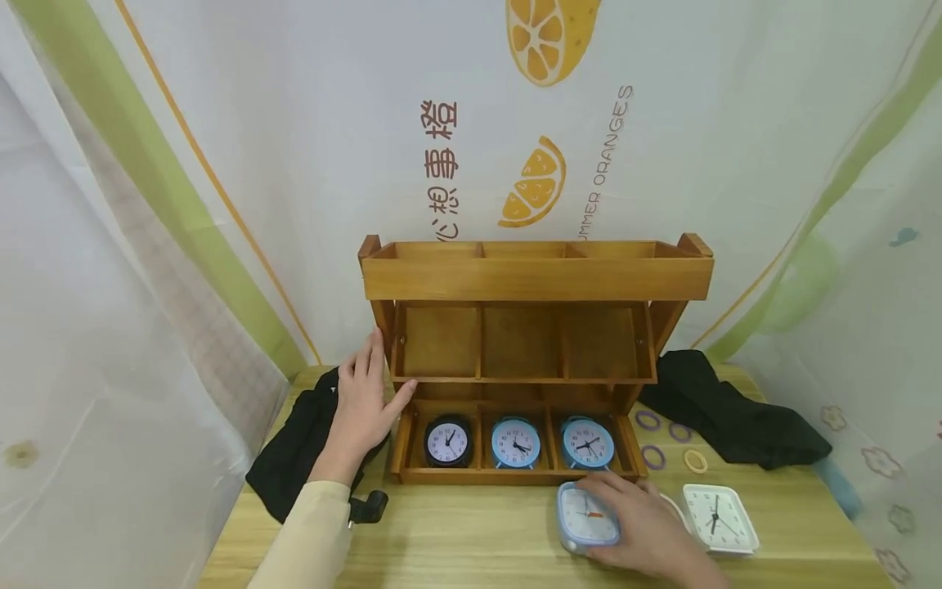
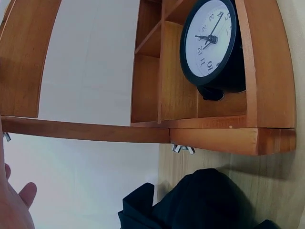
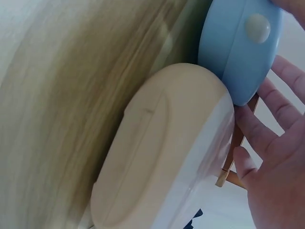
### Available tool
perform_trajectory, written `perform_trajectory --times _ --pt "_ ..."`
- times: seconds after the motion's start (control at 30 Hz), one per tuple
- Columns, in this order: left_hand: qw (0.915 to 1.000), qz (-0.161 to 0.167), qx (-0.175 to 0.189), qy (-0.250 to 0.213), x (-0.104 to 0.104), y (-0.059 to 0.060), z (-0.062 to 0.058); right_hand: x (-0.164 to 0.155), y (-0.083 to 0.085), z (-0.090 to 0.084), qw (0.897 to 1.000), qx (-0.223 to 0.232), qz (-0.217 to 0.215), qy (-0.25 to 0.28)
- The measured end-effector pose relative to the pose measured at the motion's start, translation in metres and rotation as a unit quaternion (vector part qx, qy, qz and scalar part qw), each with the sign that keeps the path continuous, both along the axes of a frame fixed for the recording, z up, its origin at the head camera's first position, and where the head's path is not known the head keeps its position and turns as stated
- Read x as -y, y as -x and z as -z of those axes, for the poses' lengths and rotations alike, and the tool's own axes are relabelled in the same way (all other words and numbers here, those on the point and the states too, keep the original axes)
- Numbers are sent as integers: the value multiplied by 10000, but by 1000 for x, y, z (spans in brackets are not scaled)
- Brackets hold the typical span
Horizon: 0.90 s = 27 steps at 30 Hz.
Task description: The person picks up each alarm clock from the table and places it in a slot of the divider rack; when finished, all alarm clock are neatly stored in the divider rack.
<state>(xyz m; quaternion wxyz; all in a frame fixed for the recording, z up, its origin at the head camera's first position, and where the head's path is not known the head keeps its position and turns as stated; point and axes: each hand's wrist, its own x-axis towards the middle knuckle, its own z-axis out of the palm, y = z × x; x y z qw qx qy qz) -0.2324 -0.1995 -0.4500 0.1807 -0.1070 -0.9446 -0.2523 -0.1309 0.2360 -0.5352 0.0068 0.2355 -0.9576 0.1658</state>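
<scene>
My left hand (image 1: 361, 413) rests against the left side of a tiered wooden rack (image 1: 537, 281), its fingers extended. With my right hand (image 1: 636, 523) I hold a light-blue, rounded-square alarm clock (image 1: 587, 515) just in front of the rack; in the right wrist view its blue side (image 3: 238, 47) shows between thumb and fingers. Close beside it stands a peach-coloured clock (image 3: 162, 143), mostly hidden behind my hand in the head view. In the rack's bottom row sit a black round clock (image 1: 447, 442) and two blue round clocks, one in the middle (image 1: 515, 442) and one at right (image 1: 588, 443).
A white square clock (image 1: 719, 519) lies at the right. Behind it are purple rings (image 1: 652, 457) and a yellow ring (image 1: 695, 461). Black cloths lie left (image 1: 294, 450) and right (image 1: 728, 409) of the rack. A small black object (image 1: 370, 507) is by my left wrist.
</scene>
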Motion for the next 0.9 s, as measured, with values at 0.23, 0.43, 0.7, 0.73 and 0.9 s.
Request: perform_trajectory --times 0.23,0.43,0.7,0.73,0.9 --pt "10000 53 -4 -45 5 -1 -1 6 -2 -5 9981 484 368 -63" --pt "9998 99 15 -188 4 -1 -1 7 -4 -1 9988 390 91 297" --pt "9995 166 -129 -218 4 -1 1 11 -6 -10 9970 -102 -87 759" --pt "9995 179 -150 -227 4 -1 1 13 -6 -15 9967 -119 -73 794" --pt "9992 224 -252 -230 3 0 2 23 -6 -52 9933 -262 -131 1118"
